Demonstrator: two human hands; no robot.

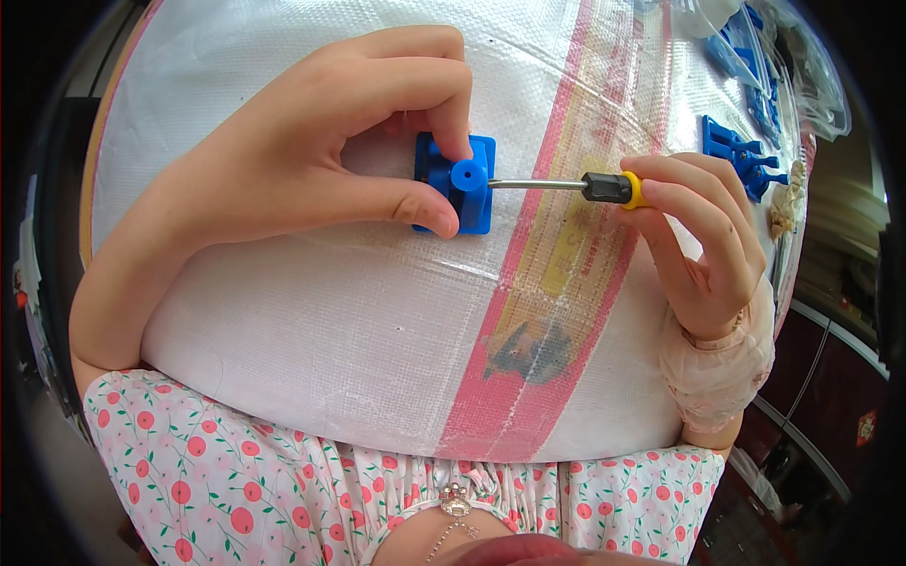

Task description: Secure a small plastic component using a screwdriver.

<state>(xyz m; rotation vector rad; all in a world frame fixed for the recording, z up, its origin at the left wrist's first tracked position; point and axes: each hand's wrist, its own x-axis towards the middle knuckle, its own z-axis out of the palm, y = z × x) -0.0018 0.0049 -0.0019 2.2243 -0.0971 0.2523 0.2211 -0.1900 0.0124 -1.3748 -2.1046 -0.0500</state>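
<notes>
Two hands are engaged at once. The left hand (311, 141) is clamped on a small blue plastic block (455, 184), with the forefinger pressed on its top and the thumb against its near edge, while the right hand (703, 245) is closed round the black-and-yellow handle of a screwdriver (604, 187). The block is held on the desk (311, 330), which is covered by a white woven sheet with a red and yellow stripe (557, 274), and the metal shaft is run level into the block's right side.

The block is judged to be light, stiff and rather slippery — moulded plastic with smooth faces — so it is best gripped across its flat outer faces, as is done now, with the round boss at its front left free. A push along the shaft could slide it leftward on the sheet unless it is braced. The screwdriver is judged rigid and easy to hold at the handle.

Open cover lies all about the block, most of it toward the person. More blue parts (741, 156) and clear bags (802, 75) are crowded at the far right edge, near the right hand — the one tight quarter.
</notes>
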